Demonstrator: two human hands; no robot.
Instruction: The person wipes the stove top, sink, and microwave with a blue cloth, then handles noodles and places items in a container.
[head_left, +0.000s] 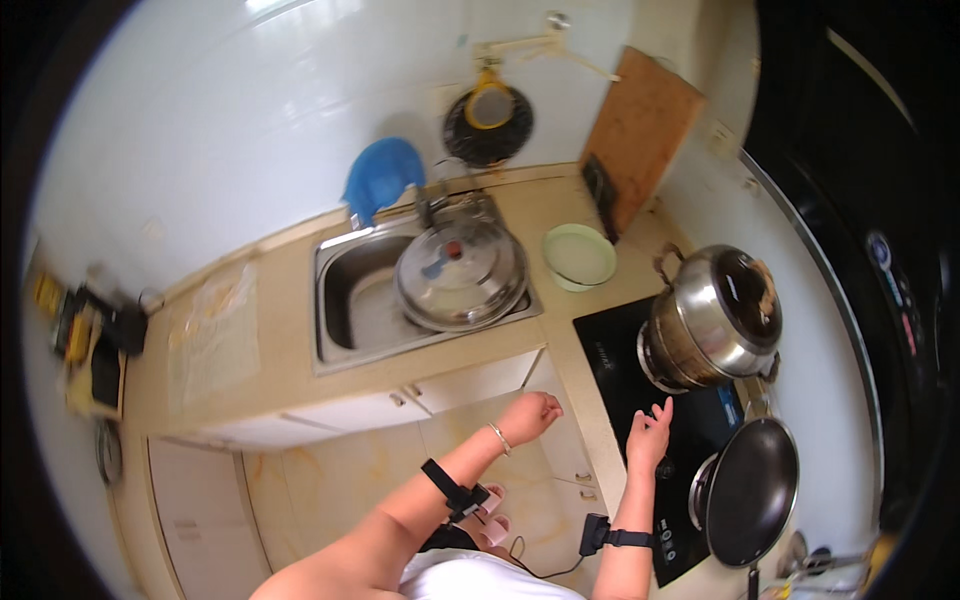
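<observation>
My left hand (531, 417), a bracelet at its wrist, hangs in front of the counter with curled fingers; whether it holds anything is hidden. Over the black glass gas hob (615, 360) is my right hand (649, 436), empty, its fingers apart and near the control knob. A steel steamer pot (705, 322) with a glass lid stands on the far burner, a little beyond that hand. On the near burner rests a black wok (754, 491), to the right of the hand. A large steel lid or covered pan (461, 289) lies over the right part of the sink.
A steel sink (367, 352) is set in the counter beside a pale green basin (579, 256) of cloudy liquid. A wooden cutting board (641, 135) leans at the corner. Plastic sheeting (214, 337) lies on the left counter. Utensils (832, 562) sit beyond the wok handle.
</observation>
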